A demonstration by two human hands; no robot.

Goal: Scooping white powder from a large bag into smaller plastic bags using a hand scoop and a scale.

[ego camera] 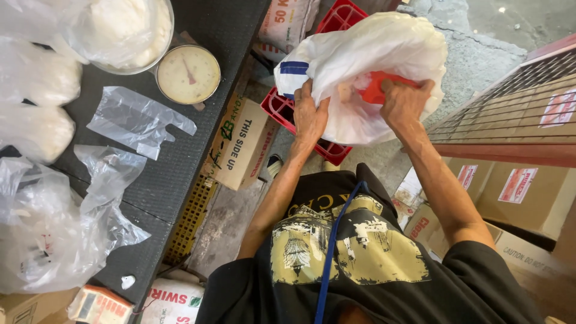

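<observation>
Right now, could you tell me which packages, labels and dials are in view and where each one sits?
Large white plastic bag: held in both hands, above a red crate.
Brown cardboard box: beside the table, printed top.
Round cream scale dial: on the dark table.
White-and-red labels: on cartons, right.

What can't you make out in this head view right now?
- Contents of the white plastic bag: only a red shape shows through the film.
- Left hand and right hand: fingertips buried in bag folds.
- Red crate: mostly covered by the bag.
- Scale dial: reading too small.
</observation>
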